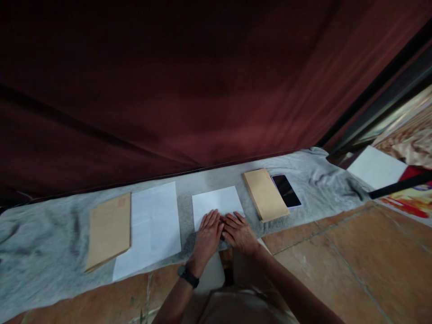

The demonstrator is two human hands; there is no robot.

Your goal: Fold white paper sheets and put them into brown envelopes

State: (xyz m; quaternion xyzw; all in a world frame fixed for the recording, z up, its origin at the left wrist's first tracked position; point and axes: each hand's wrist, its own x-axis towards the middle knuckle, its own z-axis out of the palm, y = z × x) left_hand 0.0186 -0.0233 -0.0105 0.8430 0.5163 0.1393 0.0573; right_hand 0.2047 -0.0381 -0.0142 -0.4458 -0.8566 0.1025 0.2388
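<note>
A sheet of white paper (216, 200), which looks folded, lies on the grey cloth in front of me. Both hands rest on its near edge, side by side. My left hand (209, 229) lies flat on the paper with its fingers stretched out; a dark watch is on that wrist. My right hand (239, 231) also lies flat, fingers extended toward the left hand, the two almost touching. The paper's near edge is hidden under the hands.
On the left, brown envelopes (110, 229) partly cover larger white sheets (155, 229). To the right lie a stack of brown envelopes (266, 194) and a phone (286, 191). Grey cloth (324, 184) covers the surface. A dark red curtain (202, 90) hangs behind; tiled floor (324, 265) is below.
</note>
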